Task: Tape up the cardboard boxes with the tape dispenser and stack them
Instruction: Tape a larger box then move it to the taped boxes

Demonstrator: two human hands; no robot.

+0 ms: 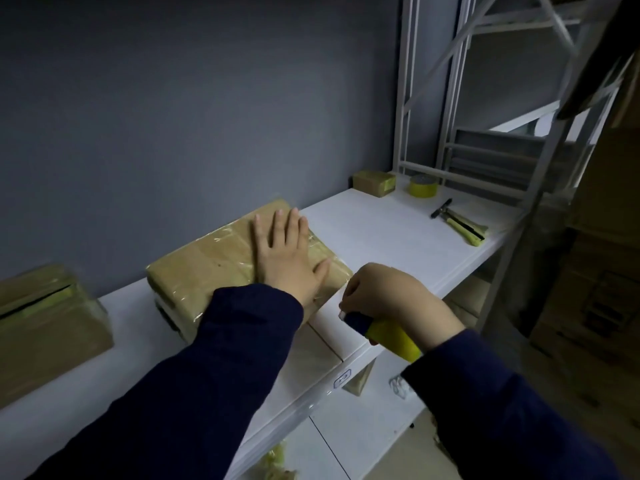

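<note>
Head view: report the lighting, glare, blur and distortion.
Head view: dim and bluish, corners darkened; glare streaks on the clear tape across the cardboard box under the left hand; wide-angle distortion slants the shelving frame; the right hand and tape dispenser look slightly soft.

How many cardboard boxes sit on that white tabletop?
3: the middle box under the left hand; the left box at the left edge; the small box at the far end by the tape roll. Another may hide beneath the middle one.
</note>
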